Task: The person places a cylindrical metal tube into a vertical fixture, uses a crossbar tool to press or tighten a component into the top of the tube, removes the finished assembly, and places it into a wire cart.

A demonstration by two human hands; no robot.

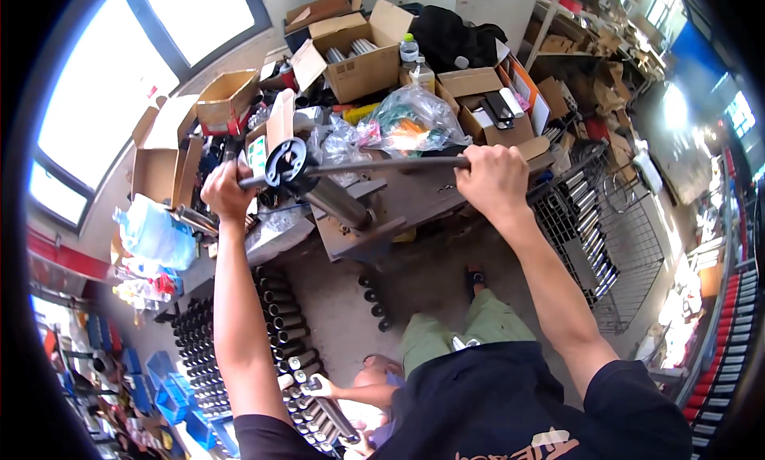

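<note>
My right hand [496, 181] is wrapped round the right end of a long dark metal bar [382, 165]. The fingers of my left hand [226, 191] are closed on the bar's left end. Between my hands, the bar runs across a round dark ring-shaped head with holes [287, 162]. This head sits at the upper end of a tilted grey metal cylinder [335, 203]. The cylinder's lower end meets a metal workbench [351, 241]. How the bar joins the head is hard to make out.
Cardboard boxes [362, 70], a clear plastic bag [418, 121] and a bottle [409, 49] crowd the bench. A wire cart [629, 245] with metal tubes stands right. Rows of dark cylinders [279, 313] stand on the floor lower left, where another person's hand [323, 387] holds a tube.
</note>
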